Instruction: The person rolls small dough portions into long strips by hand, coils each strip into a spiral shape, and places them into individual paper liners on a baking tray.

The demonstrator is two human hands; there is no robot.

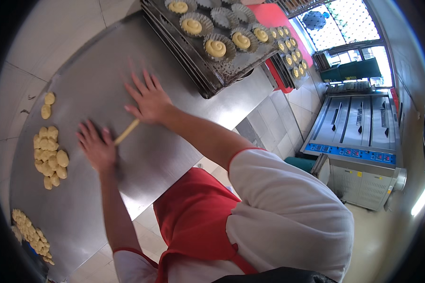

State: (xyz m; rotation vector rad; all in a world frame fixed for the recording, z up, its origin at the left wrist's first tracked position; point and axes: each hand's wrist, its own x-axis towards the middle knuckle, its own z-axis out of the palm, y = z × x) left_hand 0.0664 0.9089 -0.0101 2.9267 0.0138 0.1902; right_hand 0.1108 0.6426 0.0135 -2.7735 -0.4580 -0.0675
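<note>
Both palms are pressing flat on a thin rope of yellow dough (127,131), fingers spread, neither hand closing around it: the left hand (96,146) is covering the rope's near end and the right hand (148,99) its far end, with the middle stretch showing between them. This dough rope is lying on the stainless steel worktable (94,70), roughly at its centre. To the left of the left hand, a cluster of small cut dough pieces (49,158) is sitting on the steel, with two more pieces (47,105) lying apart above it and another heap (32,234) resting at the table's near-left corner. Beyond the right hand, a stack of dark baking trays (208,78) is carrying fluted tart tins with piped yellow swirls (216,48). A deck oven (359,137) is standing on the tiled floor to the right.
</note>
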